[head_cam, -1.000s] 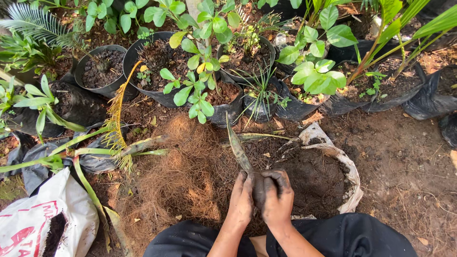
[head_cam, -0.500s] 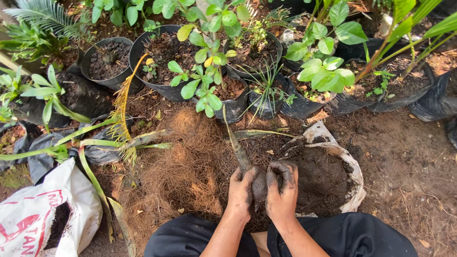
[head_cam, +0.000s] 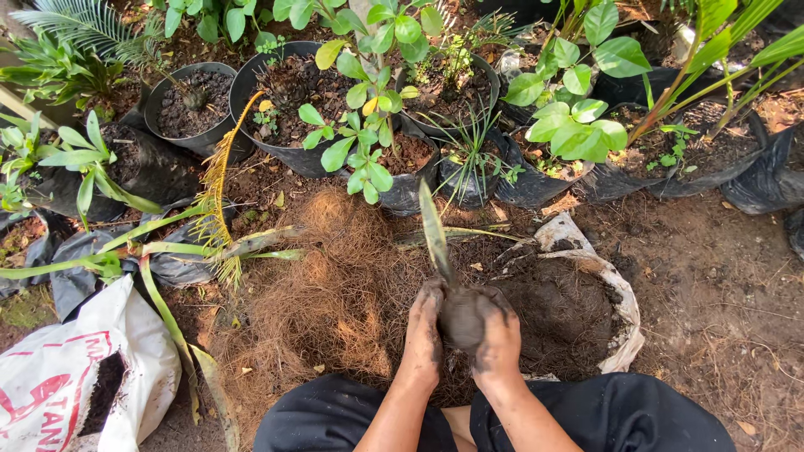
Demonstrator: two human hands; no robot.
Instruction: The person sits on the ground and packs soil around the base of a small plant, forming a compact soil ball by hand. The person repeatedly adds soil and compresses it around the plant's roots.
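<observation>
Dark, damp soil coats both hands: the left hand (head_cam: 423, 335) and right hand (head_cam: 498, 339) clasp a small soil ball (head_cam: 462, 316) between them, its seedling leaf (head_cam: 435, 233) rising just beyond the fingers.

Bare brown earth ground (head_cam: 720, 293), black potted plants (head_cam: 276, 92) behind, daylight, perhaps shaded, outdoor garden

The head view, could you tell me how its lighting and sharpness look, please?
Head view: soft, even daylight, no glare; left hand, right hand and the soil ball they cup look sharp; straight stems bow near the edges, a wide-lens distortion.
</observation>
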